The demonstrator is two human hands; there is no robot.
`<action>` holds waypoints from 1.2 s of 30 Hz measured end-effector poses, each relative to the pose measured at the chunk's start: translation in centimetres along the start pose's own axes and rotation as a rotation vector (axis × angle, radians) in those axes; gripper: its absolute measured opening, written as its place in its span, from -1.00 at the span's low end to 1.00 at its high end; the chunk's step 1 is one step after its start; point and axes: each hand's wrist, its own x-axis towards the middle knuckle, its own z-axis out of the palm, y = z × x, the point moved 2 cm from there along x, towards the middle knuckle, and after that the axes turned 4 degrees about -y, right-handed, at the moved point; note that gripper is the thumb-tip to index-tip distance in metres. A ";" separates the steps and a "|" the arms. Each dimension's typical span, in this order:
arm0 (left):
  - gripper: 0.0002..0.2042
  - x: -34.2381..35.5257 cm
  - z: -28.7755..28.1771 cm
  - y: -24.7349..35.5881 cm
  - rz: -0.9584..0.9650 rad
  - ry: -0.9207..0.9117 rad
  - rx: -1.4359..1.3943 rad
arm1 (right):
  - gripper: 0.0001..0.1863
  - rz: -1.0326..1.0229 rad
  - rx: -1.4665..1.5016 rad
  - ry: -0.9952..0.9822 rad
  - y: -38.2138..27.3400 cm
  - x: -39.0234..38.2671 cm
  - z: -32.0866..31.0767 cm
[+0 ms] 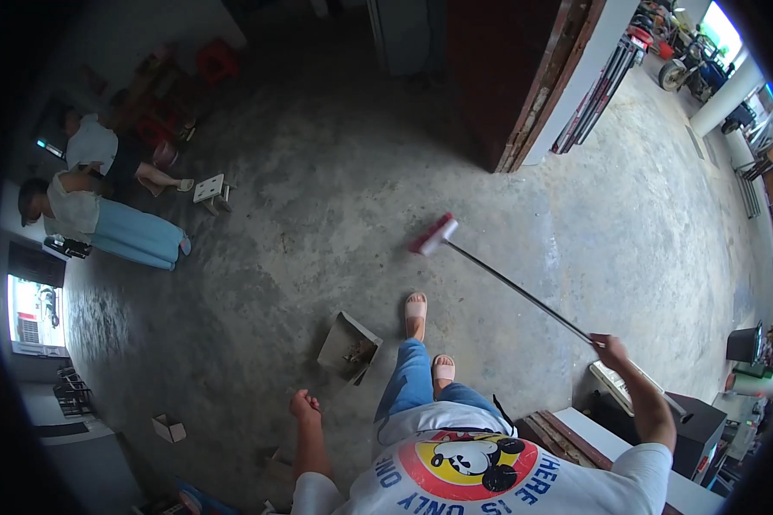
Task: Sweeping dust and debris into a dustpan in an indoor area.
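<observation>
A broom with a red and white head (434, 234) slants across the concrete floor, its long metal pole rising toward me. My right hand (610, 349) is closed around the upper end of the pole. My left hand (305, 402) hangs at my side with its fingers curled and nothing visible in them. Between that hand and my sandalled feet sits an open cardboard box (349, 348) with some debris inside.
Two people (103, 210) are at the left near a small white stool (209, 189) and red stools (217, 60). A doorway (507, 86) is ahead, motorbikes (696, 69) back right. Boards (575, 438) and a black cabinet (687, 433) are beside me at right.
</observation>
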 end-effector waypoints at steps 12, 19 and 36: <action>-0.85 2.8 14.9 6.1 0.096 0.005 0.040 | -0.76 -0.133 0.144 -0.082 -44.4 32.3 11.6; -0.83 5.2 21.6 10.0 0.109 -0.063 0.054 | -0.72 -0.131 0.038 -0.152 -36.7 33.7 10.6; -0.84 6.3 34.0 13.2 0.090 -0.154 0.327 | -0.69 0.334 0.295 -0.061 -18.2 1.3 0.3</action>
